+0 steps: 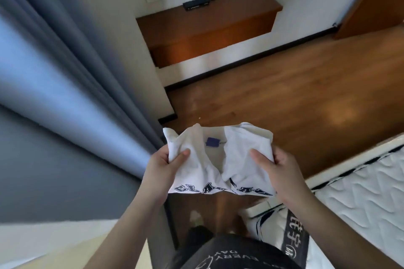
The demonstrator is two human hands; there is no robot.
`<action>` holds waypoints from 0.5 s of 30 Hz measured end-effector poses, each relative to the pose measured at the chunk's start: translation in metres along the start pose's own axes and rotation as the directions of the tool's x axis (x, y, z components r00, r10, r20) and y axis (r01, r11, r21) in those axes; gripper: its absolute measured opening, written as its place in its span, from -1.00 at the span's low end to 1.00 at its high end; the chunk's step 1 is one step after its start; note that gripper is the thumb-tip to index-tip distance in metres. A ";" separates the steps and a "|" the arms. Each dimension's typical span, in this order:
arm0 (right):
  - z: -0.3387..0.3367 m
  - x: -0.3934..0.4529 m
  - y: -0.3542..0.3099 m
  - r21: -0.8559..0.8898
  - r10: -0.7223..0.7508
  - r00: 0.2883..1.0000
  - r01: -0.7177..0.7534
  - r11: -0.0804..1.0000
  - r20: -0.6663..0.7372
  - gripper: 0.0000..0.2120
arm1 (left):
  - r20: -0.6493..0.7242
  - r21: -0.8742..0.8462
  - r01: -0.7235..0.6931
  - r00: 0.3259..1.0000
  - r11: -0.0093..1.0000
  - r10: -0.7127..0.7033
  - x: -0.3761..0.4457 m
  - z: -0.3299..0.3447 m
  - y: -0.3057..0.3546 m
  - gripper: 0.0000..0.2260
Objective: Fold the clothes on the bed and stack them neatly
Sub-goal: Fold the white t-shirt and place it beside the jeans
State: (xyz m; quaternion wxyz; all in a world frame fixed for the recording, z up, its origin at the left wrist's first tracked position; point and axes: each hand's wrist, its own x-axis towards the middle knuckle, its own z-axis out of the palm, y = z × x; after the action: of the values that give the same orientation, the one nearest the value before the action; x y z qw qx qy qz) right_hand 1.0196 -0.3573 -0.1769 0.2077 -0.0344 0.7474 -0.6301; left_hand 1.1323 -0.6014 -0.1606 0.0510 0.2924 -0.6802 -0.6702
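Observation:
A white T-shirt [218,159] with dark blue lettering along its lower edge and a small blue neck label hangs in the air in front of me, above the wooden floor. My left hand [166,166] pinches its left shoulder, thumb on top of the cloth. On the other side my right hand [277,166] grips the right shoulder the same way. The bed [360,192], a white quilted mattress, lies at the lower right, and the shirt is held clear of it.
Grey-blue curtains [65,72] fill the left side. A wooden wall shelf [207,28] with a dark box stands ahead by a socket. Wooden floor [284,94] spreads between shelf and bed. A wooden door [376,0] is at the upper right.

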 end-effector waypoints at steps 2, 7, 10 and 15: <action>0.004 0.025 -0.006 0.009 -0.001 0.999 0.001 1.000 -0.034 -0.67 | 0.008 -0.006 -0.004 1.000 1.000 0.004 0.033 0.001 0.009 -0.79; 0.013 0.080 -0.022 0.015 0.010 0.996 -0.008 1.000 -0.084 -0.70 | 0.111 -0.017 -0.019 0.994 1.000 0.021 0.110 0.002 0.032 -0.89; 0.019 0.108 -0.032 0.017 0.032 0.990 -0.030 0.999 -0.139 -0.72 | 0.154 0.009 -0.020 0.988 1.000 0.019 0.151 0.003 0.044 -0.82; 0.032 0.137 -0.039 0.029 0.019 0.978 -0.014 0.999 -0.208 -0.78 | 0.235 0.045 0.004 0.972 0.999 -0.014 0.215 0.023 0.060 -0.80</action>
State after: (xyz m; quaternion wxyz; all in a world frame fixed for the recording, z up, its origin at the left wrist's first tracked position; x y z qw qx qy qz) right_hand 0.8978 -0.4378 -0.1800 0.1341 0.0406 0.7566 -0.6387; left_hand 0.9250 -0.6854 -0.1759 -0.0394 0.2152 -0.6948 -0.6851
